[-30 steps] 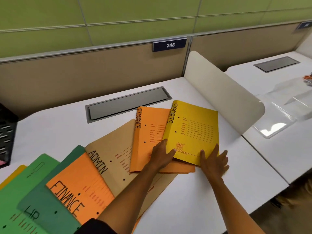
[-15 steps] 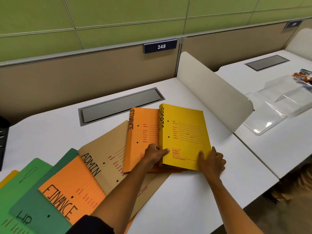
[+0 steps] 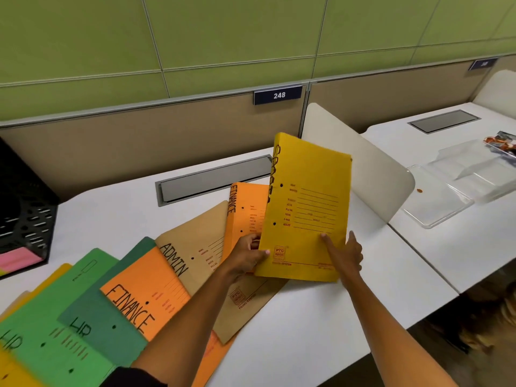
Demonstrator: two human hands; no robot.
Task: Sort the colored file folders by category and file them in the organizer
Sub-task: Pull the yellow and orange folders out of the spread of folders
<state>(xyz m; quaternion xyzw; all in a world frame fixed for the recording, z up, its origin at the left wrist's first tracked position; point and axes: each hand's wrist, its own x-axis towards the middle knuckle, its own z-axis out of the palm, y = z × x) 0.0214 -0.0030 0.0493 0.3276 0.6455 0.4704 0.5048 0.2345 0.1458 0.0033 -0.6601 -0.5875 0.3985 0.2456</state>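
Note:
A yellow SPORTS folder (image 3: 307, 202) is tilted up off the desk, held at its lower edge by both hands. My left hand (image 3: 247, 254) grips its lower left corner and my right hand (image 3: 344, 254) its lower right. Beneath it an orange FINANCE folder (image 3: 245, 210) lies flat, overlapping a brown ADMIN folder (image 3: 201, 247). Further left lie another orange FINANCE folder (image 3: 145, 291), a dark green HR folder (image 3: 95, 331) and a light green HR folder (image 3: 47, 339), fanned out. The black mesh organizer (image 3: 25, 208) stands at the far left with a pink folder (image 3: 16, 258) in it.
A white desk (image 3: 321, 317) with a grey cable hatch (image 3: 212, 180) at the back. A cream divider panel (image 3: 363, 166) stands to the right of the folders. Clear plastic trays (image 3: 446, 196) lie on the neighbouring desk. The desk's front edge drops off at lower right.
The yellow SPORTS folder, flat on the orange folder a second ago, has been gripped by both hands and lifted, its far end raised. The camera view has shifted left, showing the organizer.

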